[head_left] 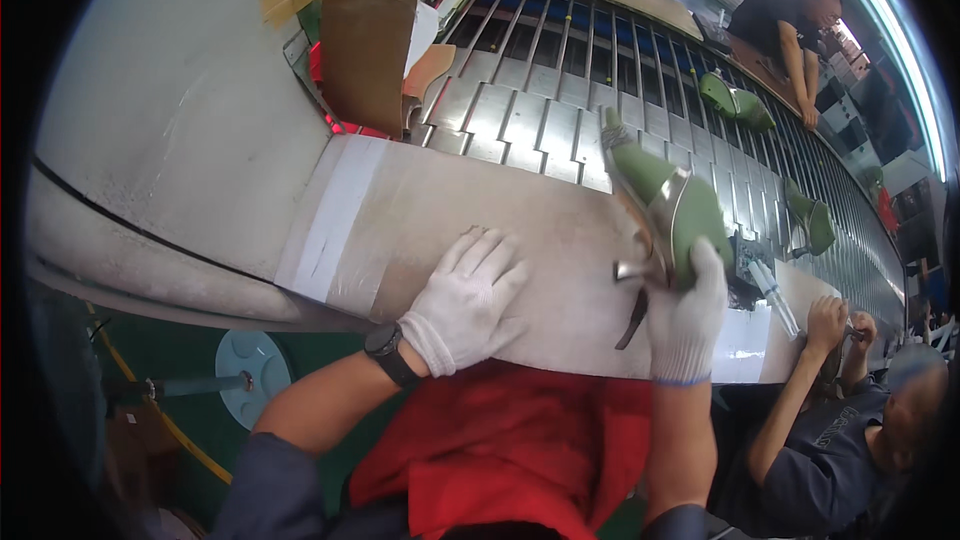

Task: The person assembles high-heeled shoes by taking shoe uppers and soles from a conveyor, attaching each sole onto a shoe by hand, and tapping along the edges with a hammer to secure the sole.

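In a white glove, my right hand grips the near end of a sandal on a green shoe last. Shiny metallic straps cross the last, and a dark strap end hangs down beside the hand. Motion blurs the sandal and the glove a little. My left hand, gloved in white too, lies palm down with its fingers spread on the pale board in front of me. Nothing is in it.
Past the board runs a slatted metal conveyor carrying more green lasts. A brown panel stands at the left. White tubes lie at the right, near a co-worker's hands. Other people work across the conveyor.
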A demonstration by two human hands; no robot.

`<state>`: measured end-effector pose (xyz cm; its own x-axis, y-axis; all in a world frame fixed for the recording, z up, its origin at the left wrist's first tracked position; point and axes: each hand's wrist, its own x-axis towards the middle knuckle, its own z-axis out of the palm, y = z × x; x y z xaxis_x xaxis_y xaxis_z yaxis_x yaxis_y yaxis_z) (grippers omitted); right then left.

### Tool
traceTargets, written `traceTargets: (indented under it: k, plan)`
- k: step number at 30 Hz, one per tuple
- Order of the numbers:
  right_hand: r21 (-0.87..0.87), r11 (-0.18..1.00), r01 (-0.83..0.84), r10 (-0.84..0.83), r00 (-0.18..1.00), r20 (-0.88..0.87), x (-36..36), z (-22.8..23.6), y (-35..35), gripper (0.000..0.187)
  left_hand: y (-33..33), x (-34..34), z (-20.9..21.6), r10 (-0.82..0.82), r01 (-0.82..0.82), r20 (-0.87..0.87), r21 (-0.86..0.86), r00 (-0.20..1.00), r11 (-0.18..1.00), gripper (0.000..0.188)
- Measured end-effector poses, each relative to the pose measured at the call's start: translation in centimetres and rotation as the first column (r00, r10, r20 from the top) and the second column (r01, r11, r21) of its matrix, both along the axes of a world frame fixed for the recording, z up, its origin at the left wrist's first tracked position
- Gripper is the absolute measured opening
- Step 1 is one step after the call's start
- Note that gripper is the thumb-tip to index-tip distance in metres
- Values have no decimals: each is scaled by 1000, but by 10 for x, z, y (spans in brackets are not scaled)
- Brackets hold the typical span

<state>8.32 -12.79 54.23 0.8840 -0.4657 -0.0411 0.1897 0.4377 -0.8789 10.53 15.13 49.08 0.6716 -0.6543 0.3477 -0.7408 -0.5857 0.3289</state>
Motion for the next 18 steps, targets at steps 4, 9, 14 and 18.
traceTargets:
  k: [4, 9, 14, 18]
  plan:
    - [-482, 857, 181, -208, 978, -3, 109, -8, -64, 53, -3, 1, 0, 12, -13, -11, -41, 1000, 999, 71]
    - [-838, 545, 20, -399, 885, -239, 164, -54, -109, 67, -3, 3, 4, -10, 8, -31, -57, 999, 998, 72]
    - [-918, 394, -33, -417, 884, -211, 122, -20, -62, 72, 4, 4, 1, 7, -9, -55, -32, 998, 999, 72]
    - [-984, 167, -65, -189, 977, -97, 4, -15, -7, 63, 8, 11, 3, 18, -14, -51, 71, 999, 997, 76]
